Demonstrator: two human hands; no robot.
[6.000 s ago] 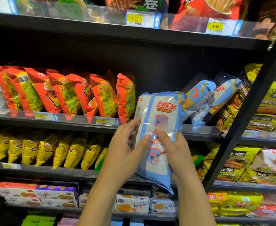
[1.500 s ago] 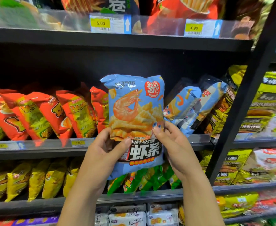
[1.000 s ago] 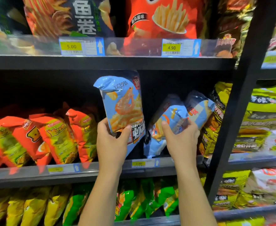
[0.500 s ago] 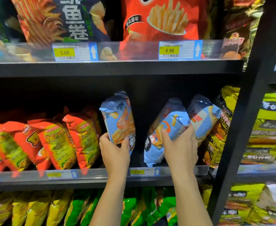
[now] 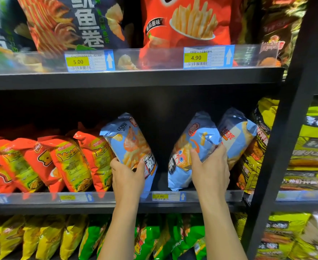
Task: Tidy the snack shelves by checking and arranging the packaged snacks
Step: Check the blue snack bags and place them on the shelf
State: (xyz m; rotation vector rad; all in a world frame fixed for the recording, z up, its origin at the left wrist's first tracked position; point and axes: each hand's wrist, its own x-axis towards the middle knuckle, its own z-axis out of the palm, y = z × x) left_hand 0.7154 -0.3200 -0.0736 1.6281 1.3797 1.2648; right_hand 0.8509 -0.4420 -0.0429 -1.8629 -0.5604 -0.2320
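Now the left hand (image 5: 128, 177) curls round a blue shrimp bag (image 5: 130, 145), left of the 2.90 price tag (image 5: 160, 196), likely to stand it there; the right hand (image 5: 210, 169) grips a second blue bag (image 5: 194, 145) right of the tag, maybe making room. Orange bags (image 5: 70, 162) lean further left.

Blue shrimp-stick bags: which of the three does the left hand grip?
The leftmost blue bag, beside the orange bags, showing a prawn; the left hand grips it. The right hand holds the middle blue bag.
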